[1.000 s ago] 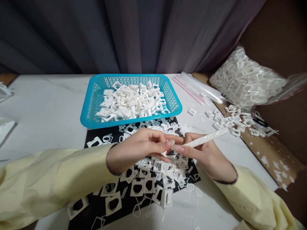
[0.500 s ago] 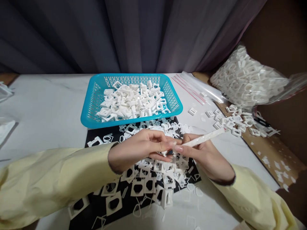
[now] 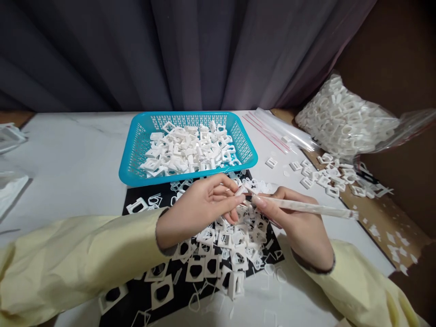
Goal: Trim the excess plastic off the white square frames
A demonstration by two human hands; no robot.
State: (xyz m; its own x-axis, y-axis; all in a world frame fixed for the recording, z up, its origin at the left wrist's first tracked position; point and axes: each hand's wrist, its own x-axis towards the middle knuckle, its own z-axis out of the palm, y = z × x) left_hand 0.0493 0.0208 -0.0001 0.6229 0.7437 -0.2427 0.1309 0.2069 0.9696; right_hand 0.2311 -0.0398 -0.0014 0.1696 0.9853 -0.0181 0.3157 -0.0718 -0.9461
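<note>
My left hand [image 3: 207, 197] is closed in a pinch on a small white plastic piece [image 3: 241, 190], whose shape is mostly hidden by the fingers. Closed round a slim pen-shaped tool [image 3: 309, 207] with a white wrapped handle is my right hand [image 3: 296, 222]. The tool's short dark tip meets the left fingertips beside the piece; its handle points right. Beneath both hands, white plastic frames [image 3: 195, 269] and thin offcut loops [image 3: 194, 300] lie heaped on a black mat [image 3: 136, 290].
A turquoise basket [image 3: 124, 175] holding many white frames stands behind the hands. To its right lie clear zip bags [image 3: 286, 129], loose white buckle-like pieces [image 3: 332, 190] and a bulging bag of white parts [image 3: 344, 118]. White scraps [image 3: 391, 247] dot the brown board. More bagged parts [image 3: 12, 188] sit at left.
The tool's handle has swung down, from slanting up to the right to nearly level. My left fingers have lifted slightly with the white piece, and my right hand has turned. The view has shifted a little.
</note>
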